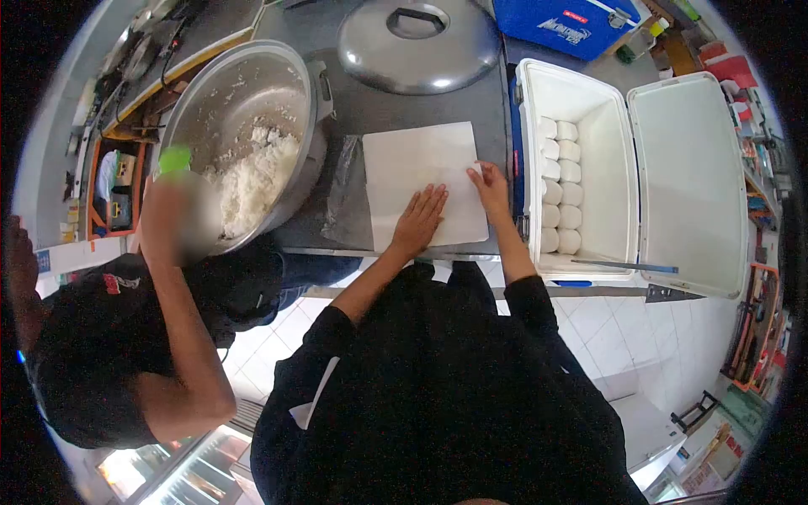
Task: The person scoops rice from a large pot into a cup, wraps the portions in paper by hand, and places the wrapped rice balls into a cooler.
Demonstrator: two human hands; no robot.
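Observation:
A stack of white wrapping paper lies on the dark countertop in front of me. My left hand rests flat on its lower middle, fingers stretched out. At the right edge of the paper my right hand has thumb and fingertips closed on the top sheet's edge. A crumpled piece of clear plastic sits along the paper's left side. Left of that stands a large metal pot, tilted towards us, with white rice in it.
A co-worker's blurred hand is at the pot's rim near a bright green object. A metal lid lies at the back. On the right, an open white cooler holds several round white packets. A blue cooler stands behind.

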